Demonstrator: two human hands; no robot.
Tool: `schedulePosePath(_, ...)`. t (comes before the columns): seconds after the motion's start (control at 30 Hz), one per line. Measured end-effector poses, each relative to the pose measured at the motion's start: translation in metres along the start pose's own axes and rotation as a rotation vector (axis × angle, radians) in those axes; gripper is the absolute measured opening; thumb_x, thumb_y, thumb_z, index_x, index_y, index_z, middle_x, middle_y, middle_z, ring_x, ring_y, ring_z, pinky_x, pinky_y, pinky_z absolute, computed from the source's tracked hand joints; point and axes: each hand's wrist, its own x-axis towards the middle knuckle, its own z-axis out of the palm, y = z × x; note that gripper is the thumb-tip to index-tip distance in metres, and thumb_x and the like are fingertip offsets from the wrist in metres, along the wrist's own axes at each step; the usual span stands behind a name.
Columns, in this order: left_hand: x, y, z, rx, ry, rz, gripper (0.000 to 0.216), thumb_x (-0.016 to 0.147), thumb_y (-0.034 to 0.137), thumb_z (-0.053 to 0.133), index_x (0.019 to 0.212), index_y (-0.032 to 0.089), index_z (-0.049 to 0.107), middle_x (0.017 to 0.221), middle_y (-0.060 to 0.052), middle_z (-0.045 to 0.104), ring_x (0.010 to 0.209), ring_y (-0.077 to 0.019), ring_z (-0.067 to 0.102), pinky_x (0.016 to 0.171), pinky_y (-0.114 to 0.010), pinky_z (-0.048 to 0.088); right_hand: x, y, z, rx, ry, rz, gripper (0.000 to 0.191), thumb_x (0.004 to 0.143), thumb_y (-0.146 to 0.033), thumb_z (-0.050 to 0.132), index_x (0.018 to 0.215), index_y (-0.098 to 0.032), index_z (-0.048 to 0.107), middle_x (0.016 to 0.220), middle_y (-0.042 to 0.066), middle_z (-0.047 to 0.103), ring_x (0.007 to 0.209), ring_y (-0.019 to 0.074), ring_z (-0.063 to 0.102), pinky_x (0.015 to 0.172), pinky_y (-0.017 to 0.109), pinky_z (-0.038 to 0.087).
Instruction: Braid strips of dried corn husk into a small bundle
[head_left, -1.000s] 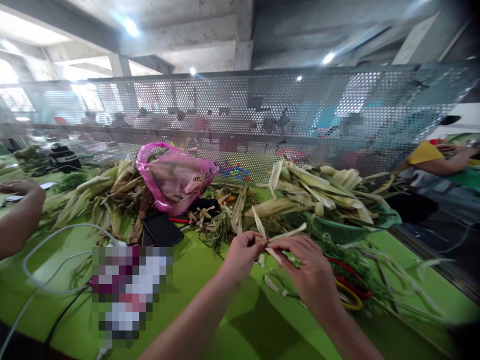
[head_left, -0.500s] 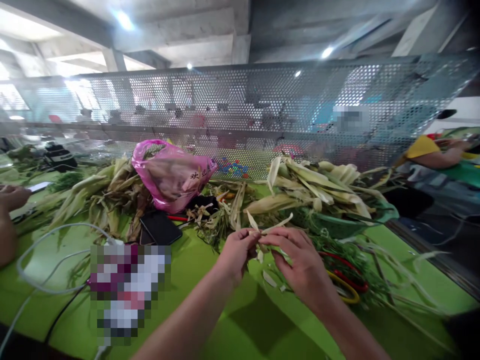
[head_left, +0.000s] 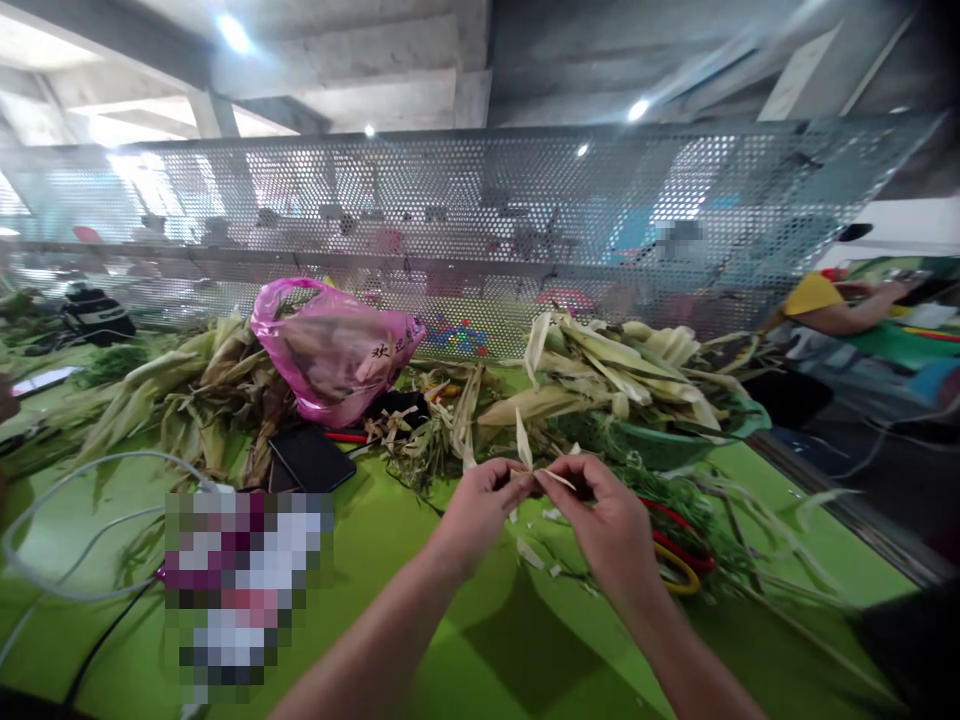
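My left hand and my right hand meet above the green table, fingertips close together. Between them they pinch a pale strip of corn husk; one pointed end stands upright and another sticks out over the right fingers. The exact folds at the fingertips are hidden. Small husk scraps lie on the table below. Just right of my right hand are scissors with red and yellow handles, partly under green stringy strands.
A green basket heaped with corn husks stands behind my right hand. At left are a pink plastic bag, a black phone, a cable and more husks. A perforated metal screen runs behind; another person's arm shows right.
My right fingers have drawn in from spread to a pinch on the husk. The upright husk end now points straighter up. The whole view has shifted slightly.
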Motion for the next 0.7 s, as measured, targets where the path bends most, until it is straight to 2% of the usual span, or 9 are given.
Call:
schedulePosePath(0.17,-0.002,0.004,0.003,-0.037,0.032,-0.016,0.036,0.065,0.042,0.076,0.083,0.013,0.063,0.063,0.003,0.051,0.059,-0.0082,0.038,0.058,-0.022,0.027,-0.001,-0.006,0.002,0.112,0.025,0.063,0.022,0.082,-0.041,0.064,0.079,-0.020,0.060,0.071,0.001,0.063,0.064,0.0164,0.057,0.059,0.027,0.047)
schedulePosePath(0.3,-0.004,0.010,0.003,-0.108,0.135,-0.053,0.030,0.066,0.040,0.074,0.077,0.014,0.062,0.063,0.003,0.052,0.054,-0.0064,0.035,0.053,-0.022,0.024,-0.002,-0.008,0.005,0.188,0.028,0.006,0.021,0.082,-0.040,0.065,0.079,-0.020,0.060,0.075,0.003,0.064,0.070,0.0177,0.059,0.065,0.029,0.049)
schedulePosePath(0.47,-0.003,0.009,0.000,-0.220,0.223,-0.059,0.027,0.065,0.037,0.071,0.073,0.014,0.059,0.055,0.007,0.040,0.048,-0.0046,0.027,0.048,-0.022,0.019,-0.003,0.002,0.012,0.148,0.054,-0.020,0.020,0.075,-0.037,0.072,0.075,-0.020,0.060,0.072,0.001,0.063,0.069,0.0177,0.057,0.068,0.031,0.048)
schedulePosePath(0.6,0.000,0.007,-0.001,-0.260,0.254,-0.087,0.026,0.065,0.036,0.069,0.072,0.016,0.055,0.052,0.008,0.035,0.046,-0.0047,0.025,0.046,-0.022,0.016,-0.003,0.005,0.016,0.323,-0.048,0.124,0.021,0.074,-0.038,0.073,0.080,-0.020,0.064,0.074,0.003,0.066,0.069,0.0186,0.061,0.066,0.031,0.050)
schedulePosePath(0.7,0.000,0.007,0.000,-0.249,0.255,-0.103,0.023,0.066,0.034,0.066,0.073,0.016,0.052,0.053,0.008,0.034,0.046,-0.0049,0.025,0.046,-0.022,0.017,-0.003,0.003,0.017,0.456,-0.107,0.206,0.025,0.079,-0.040,0.068,0.092,-0.019,0.067,0.087,0.006,0.071,0.081,0.0220,0.065,0.072,0.034,0.053)
